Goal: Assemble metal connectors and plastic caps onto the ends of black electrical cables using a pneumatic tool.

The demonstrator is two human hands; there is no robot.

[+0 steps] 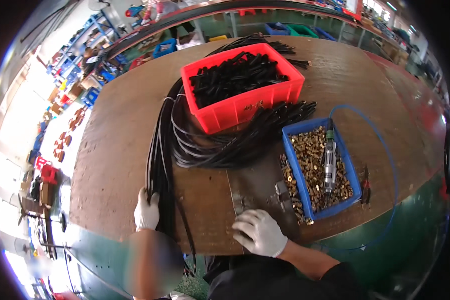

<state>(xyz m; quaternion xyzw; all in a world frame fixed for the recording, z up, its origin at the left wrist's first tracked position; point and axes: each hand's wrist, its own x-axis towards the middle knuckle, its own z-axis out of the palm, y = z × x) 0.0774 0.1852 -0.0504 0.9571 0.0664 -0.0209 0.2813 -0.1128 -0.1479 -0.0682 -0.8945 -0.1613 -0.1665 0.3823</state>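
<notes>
Both my hands wear white gloves. My left hand (147, 210) is closed at the left edge of a bundle of long black cables (160, 145), which runs down the table and hangs over its near edge. How many strands it grips is hidden. Over the front of the table, my right hand (260, 233) holds nothing that I can see, its fingers bent and apart. Just beyond its fingertips sits a small metal fixture (239, 202) on a dark plate. Farther right stands a blue bin (309, 207) full of small brass fittings (310, 170).
A red bin (225, 117) of short black tubes stands at mid-table, cables looped around it. A grey power tool (330, 165) with a blue hose (394, 170) lies across the blue bin. Pliers (366, 185) lie right of it. Loose fittings (291, 187) line its left side.
</notes>
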